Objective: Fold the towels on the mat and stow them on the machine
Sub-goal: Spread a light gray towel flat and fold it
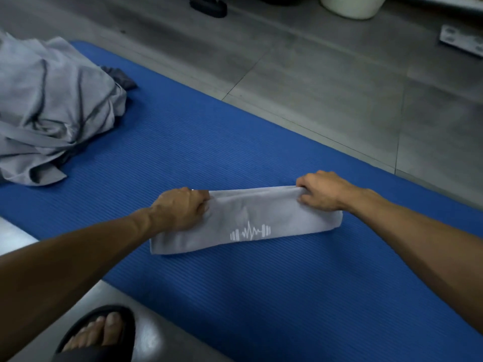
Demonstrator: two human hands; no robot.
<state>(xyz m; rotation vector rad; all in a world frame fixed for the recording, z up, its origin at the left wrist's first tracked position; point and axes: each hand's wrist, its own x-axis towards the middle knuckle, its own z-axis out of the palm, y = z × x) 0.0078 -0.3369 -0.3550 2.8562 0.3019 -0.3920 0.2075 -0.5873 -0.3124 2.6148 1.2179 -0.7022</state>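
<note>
A grey towel (251, 218) with a white barbell-and-pulse logo lies folded into a long narrow strip on the blue ribbed mat (235, 296). My left hand (180, 209) grips the strip's far edge at its left end, fingers curled round the cloth. At the right end my right hand (322, 190) pinches the same far edge. A crumpled heap of grey towels (52, 108) sits on the mat at the far left. The machine is not in view.
Grey tiled floor (339, 74) lies beyond the mat. A white bucket (350, 6) and a dark sandal (209, 6) stand at the top edge, a white scale (462, 43) at the upper right. My foot in a black slipper (102, 333) rests at the bottom left.
</note>
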